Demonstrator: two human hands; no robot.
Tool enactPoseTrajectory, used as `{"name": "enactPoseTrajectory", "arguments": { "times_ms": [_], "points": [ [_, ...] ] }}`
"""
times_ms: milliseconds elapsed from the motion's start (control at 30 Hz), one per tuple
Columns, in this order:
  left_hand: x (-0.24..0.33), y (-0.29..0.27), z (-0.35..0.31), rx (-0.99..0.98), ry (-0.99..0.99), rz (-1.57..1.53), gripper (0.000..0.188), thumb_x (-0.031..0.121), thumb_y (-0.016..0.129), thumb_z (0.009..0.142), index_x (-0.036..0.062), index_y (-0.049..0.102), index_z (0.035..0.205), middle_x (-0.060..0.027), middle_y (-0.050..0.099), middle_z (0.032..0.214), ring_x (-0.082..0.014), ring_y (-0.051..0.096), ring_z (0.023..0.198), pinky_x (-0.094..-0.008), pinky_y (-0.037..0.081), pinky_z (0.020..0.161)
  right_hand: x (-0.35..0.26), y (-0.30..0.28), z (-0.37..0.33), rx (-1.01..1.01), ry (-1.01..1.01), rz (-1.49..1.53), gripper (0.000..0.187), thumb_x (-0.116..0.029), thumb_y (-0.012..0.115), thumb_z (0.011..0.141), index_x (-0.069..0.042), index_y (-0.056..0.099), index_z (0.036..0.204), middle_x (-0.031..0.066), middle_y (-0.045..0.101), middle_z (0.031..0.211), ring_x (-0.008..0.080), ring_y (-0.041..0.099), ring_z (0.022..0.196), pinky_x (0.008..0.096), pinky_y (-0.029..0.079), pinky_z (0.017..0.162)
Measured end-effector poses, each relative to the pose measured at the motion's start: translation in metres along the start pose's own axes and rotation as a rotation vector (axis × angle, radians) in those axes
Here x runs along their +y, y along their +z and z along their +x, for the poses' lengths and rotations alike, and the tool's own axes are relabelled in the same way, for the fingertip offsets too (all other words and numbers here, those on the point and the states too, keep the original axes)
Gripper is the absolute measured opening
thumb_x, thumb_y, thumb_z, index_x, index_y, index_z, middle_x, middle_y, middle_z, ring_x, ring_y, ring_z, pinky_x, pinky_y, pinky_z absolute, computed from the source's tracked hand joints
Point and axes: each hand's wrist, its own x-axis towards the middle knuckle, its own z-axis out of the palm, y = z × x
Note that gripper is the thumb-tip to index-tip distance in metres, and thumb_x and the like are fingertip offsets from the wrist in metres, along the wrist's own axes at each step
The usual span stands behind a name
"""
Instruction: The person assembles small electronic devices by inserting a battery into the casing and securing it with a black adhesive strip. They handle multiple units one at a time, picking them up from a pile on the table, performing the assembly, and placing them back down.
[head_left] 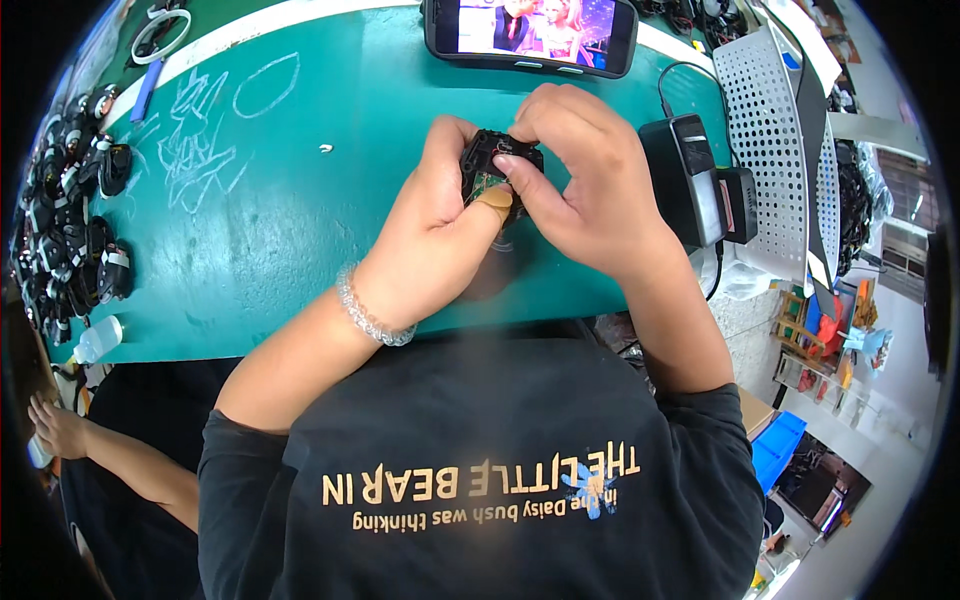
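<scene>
Between my two hands, above the green table (300, 255), is a small black plastic housing (483, 150) with a green circuit board showing inside it. My left hand (430, 215) grips it from the left, the thumb, with a tan wrap on its tip, pressing on the board. On the upper right side my right hand (590, 170) pinches the housing, thumb and bent forefinger at its edge. The fingers beneath the housing are hidden. A clear beaded bracelet (365, 315) circles my left wrist.
A phone (535, 65) showing a video stands beyond my hands. Right of them sit a black device (685, 180) with a cable and a white perforated basket (765, 150). Several small black-and-white units (75, 220) crowd the left edge beside a small bottle (97, 340). Another person's hand (60, 428) is at lower left.
</scene>
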Motion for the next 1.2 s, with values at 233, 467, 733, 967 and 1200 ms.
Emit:
{"name": "enactPoseTrajectory", "arguments": {
  "times_ms": [233, 467, 733, 967, 1200],
  "points": [
    [-0.002, 0.000, -0.001, 0.003, 0.025, -0.011, 0.022, 0.008, 0.050, 0.090, 0.0011, 0.038, 0.106, -0.0032, 0.048, 0.091, -0.0048, 0.045, 0.079, -0.0209, 0.041, 0.069, 0.000, 0.000, -0.001, -0.016, 0.058, 0.041, 0.020, -0.003, 0.068, 0.067, -0.003, 0.052, 0.078, 0.0093, 0.054, 0.073, 0.0288, 0.054, 0.069, 0.0365, 0.043, 0.059],
    [0.000, 0.003, -0.003, -0.009, 0.178, 0.126, 0.025, 0.006, 0.049, 0.088, 0.0006, 0.033, 0.106, -0.0082, 0.051, 0.087, -0.0090, 0.049, 0.076, -0.0257, 0.044, 0.065, -0.018, -0.009, -0.007, 0.031, 0.239, 0.217, 0.019, -0.003, 0.067, 0.071, -0.002, 0.058, 0.088, 0.0085, 0.058, 0.078, 0.0219, 0.056, 0.069, 0.0306, 0.044, 0.063],
    [0.008, 0.006, -0.005, 0.005, 0.197, 0.182, 0.026, 0.006, 0.049, 0.088, 0.0008, 0.031, 0.106, -0.0103, 0.053, 0.082, -0.0105, 0.054, 0.066, -0.0262, 0.045, 0.055, -0.021, -0.007, -0.012, 0.105, 0.249, 0.346, 0.019, -0.003, 0.067, 0.074, 0.001, 0.059, 0.092, 0.0091, 0.060, 0.084, 0.0176, 0.057, 0.073, 0.0278, 0.045, 0.069],
    [0.009, 0.007, -0.007, 0.003, 0.197, 0.158, 0.027, 0.002, 0.049, 0.086, 0.0015, 0.031, 0.106, -0.0093, 0.052, 0.081, -0.0091, 0.053, 0.066, -0.0253, 0.044, 0.054, -0.022, -0.007, -0.011, 0.092, 0.345, 0.454, 0.013, -0.007, 0.065, 0.080, 0.001, 0.058, 0.088, 0.0054, 0.057, 0.079, 0.0131, 0.057, 0.071, 0.0282, 0.045, 0.064],
    [0.007, 0.007, -0.006, 0.005, 0.221, 0.212, 0.028, 0.001, 0.050, 0.085, 0.0006, 0.031, 0.106, -0.0099, 0.051, 0.081, -0.0115, 0.052, 0.068, -0.0278, 0.044, 0.057, -0.022, 0.001, -0.016, 0.030, 0.594, 0.943, 0.013, -0.011, 0.058, 0.090, 0.000, 0.053, 0.091, 0.0008, 0.053, 0.080, 0.0065, 0.056, 0.073, 0.0228, 0.047, 0.064]
  ]
}}
